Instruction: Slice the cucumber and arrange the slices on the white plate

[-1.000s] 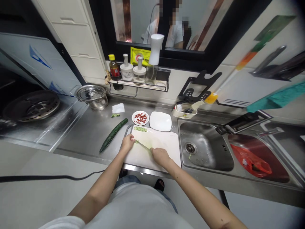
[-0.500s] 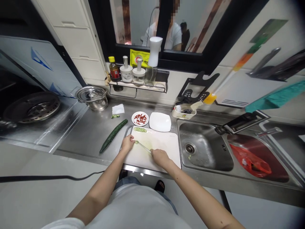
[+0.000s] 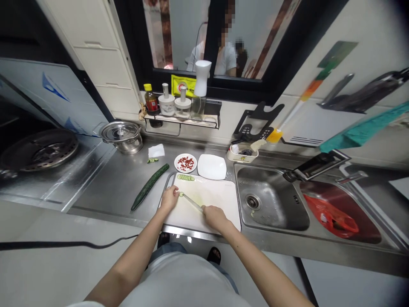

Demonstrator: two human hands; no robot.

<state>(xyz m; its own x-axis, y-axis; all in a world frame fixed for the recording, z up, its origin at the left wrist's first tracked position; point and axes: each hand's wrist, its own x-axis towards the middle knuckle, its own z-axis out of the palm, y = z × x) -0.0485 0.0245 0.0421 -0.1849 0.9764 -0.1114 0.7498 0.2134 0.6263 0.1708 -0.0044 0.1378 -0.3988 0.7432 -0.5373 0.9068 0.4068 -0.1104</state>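
Note:
A knife point(image 3: 192, 202) is in my right hand point(image 3: 216, 217), fingers wrapped round its handle, with the blade pointing left over the white cutting board point(image 3: 220, 200). By the blade's tip is one cucumber slice point(image 3: 181, 194). My left hand point(image 3: 169, 198) is at the board's left side, its fingers bent together right beside that slice; whether they pinch anything is too small to tell. A row of overlapping cucumber slices point(image 3: 185, 177) lies along the board's top edge. On the steel counter to the left rests a whole cucumber point(image 3: 150, 186).
Behind the board stand a plate of chopped red pieces point(image 3: 179, 167) and a white square plate point(image 3: 211, 166). To the right is a sink point(image 3: 275, 204) with a red plastic bag point(image 3: 332, 217) in its second basin. A lidded pot point(image 3: 128, 143) stands back left, below a condiment shelf point(image 3: 188, 121).
The camera view has shifted slightly, so the counter sits a little lower and further left. Both hands keep nearly the same place over the board, the knife still in the right one.

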